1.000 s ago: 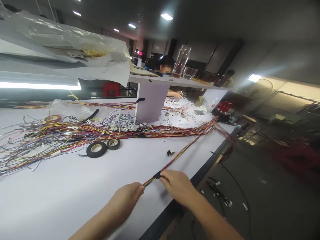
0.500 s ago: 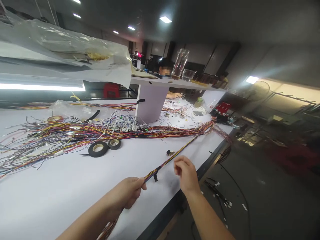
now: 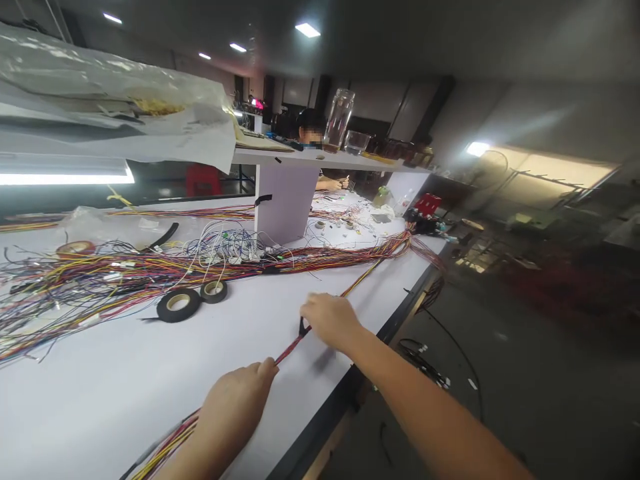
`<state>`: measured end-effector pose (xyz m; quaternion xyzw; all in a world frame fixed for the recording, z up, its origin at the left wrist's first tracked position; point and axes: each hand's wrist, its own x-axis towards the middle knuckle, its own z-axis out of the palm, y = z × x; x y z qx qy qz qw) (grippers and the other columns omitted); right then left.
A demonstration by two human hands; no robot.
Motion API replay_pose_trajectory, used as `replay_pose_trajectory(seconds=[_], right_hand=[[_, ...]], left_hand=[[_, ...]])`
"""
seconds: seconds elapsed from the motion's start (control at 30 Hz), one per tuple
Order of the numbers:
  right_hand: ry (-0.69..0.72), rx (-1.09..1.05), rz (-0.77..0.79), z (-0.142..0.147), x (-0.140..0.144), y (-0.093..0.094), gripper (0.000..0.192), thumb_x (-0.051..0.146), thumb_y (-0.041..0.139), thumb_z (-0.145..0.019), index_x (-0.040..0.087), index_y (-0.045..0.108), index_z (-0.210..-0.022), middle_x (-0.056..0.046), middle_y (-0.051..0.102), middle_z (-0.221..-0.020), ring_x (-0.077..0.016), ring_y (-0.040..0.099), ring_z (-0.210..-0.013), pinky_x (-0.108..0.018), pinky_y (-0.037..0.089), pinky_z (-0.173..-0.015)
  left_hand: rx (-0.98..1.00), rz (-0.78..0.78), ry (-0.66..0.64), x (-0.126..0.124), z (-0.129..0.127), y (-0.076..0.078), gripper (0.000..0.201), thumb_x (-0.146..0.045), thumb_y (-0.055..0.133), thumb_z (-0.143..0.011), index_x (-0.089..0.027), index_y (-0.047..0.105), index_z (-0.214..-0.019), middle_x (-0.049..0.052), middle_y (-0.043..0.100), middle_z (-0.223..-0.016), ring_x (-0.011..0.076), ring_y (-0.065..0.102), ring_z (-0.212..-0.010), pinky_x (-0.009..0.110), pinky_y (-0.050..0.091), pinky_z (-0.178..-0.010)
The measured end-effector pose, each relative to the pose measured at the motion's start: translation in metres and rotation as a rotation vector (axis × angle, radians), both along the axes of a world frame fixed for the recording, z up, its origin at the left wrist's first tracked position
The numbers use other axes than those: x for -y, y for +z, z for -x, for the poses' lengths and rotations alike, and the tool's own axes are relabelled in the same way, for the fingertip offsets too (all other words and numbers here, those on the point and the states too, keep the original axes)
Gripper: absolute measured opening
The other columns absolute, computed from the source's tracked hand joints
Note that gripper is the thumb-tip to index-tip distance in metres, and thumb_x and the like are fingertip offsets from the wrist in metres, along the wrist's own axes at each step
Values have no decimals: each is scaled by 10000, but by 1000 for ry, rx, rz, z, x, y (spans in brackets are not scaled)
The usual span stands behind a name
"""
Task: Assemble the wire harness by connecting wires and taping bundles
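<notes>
A thin bundle of coloured wires (image 3: 367,275) runs along the white workbench (image 3: 90,387) toward me. My left hand (image 3: 239,400) pinches this bundle near the bench's front edge. My right hand (image 3: 330,319) grips the same bundle a little farther along, at a black tape wrap (image 3: 302,327) with a loose end sticking up. The stretch of wire between my hands is taut. Two rolls of black tape (image 3: 179,305) (image 3: 213,291) lie to the left.
A wide mass of coloured wires (image 3: 100,277) with white connectors covers the bench's far side. A white shelf post (image 3: 285,200) stands behind it, with a glass jar (image 3: 337,120) above. Another person sits at the far end. The dark bench edge (image 3: 350,393) drops to the floor on the right.
My right hand, lifted off the wire half a second ago, has come back down and closed on the bundle at the tape wrap. My left hand has slid back along the bundle.
</notes>
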<state>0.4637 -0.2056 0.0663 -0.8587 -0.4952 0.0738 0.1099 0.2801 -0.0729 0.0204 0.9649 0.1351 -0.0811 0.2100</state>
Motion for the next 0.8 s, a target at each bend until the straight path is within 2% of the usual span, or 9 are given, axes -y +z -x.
replay_pose_trajectory(seconds=[0.17,0.27,0.33,0.4,0.47,0.53,0.63,0.73,0.8], right_hand=[[226,49,159,-6,-85,-10,196,128,554,-815,244,675,-916,-12,602,-1207,-192,609,-902,-286,447,-729],[193,46,-12,-6,-97,-6,334,175,475,-899,314,587,-1181,-9,524,-1327,-165,613,-898,-283,451,-750],[48,-63,-354,-7,-78,-2,301,240,445,-925,281,571,-1196,-36,577,-1222,-154,603,-884,-270,449,-747],[-153,-309,-730,-5,-42,-6,204,299,486,-891,222,628,-1016,-25,630,-912,-135,576,-745,-239,435,-647],[-399,-622,-917,1,-3,-20,148,320,520,-835,196,601,-829,32,502,-614,-101,427,-504,-223,331,-476],[-659,-836,-1052,12,27,-40,147,317,520,-780,193,538,-703,62,393,-532,-81,319,-438,-217,240,-423],[-673,-1012,-919,30,38,-67,220,339,599,-752,183,608,-906,45,484,-607,-89,439,-477,-199,283,-431],[-468,-1077,-687,39,24,-74,447,512,523,-845,221,541,-1183,-42,611,-947,-131,606,-681,-206,400,-489],[-408,-948,-484,40,16,-71,466,558,361,-918,191,571,-1115,-66,632,-957,-137,616,-683,-222,431,-509]], left_hand=[[-49,-135,-19,3,2,-5,401,-312,234,-960,-192,607,-1045,132,709,-861,289,673,-761,352,402,-659],[-49,36,15,1,0,0,384,-362,251,-959,-218,607,-944,106,710,-842,278,665,-785,348,396,-676],[-20,263,85,-3,-3,4,397,-408,267,-953,-220,605,-863,73,682,-788,247,634,-767,331,388,-680],[-24,552,181,-9,-7,7,407,-467,313,-930,-205,609,-833,22,590,-668,185,547,-631,289,358,-599],[-82,895,284,-16,-10,8,413,-529,372,-891,-188,603,-849,-51,427,-549,113,353,-461,246,250,-477],[-159,1246,370,-20,-11,5,410,-567,435,-847,-183,578,-868,-104,282,-503,75,153,-409,234,118,-425],[-220,1576,444,-21,-10,-2,394,-574,547,-772,-193,550,-872,-128,214,-489,60,51,-414,232,42,-408],[-238,1649,476,-21,-9,-7,412,-572,624,-712,-199,541,-866,-133,207,-490,54,42,-411,225,38,-397],[-218,1612,468,-21,-10,-7,430,-588,620,-707,-198,542,-870,-132,201,-501,57,50,-417,225,51,-401]])
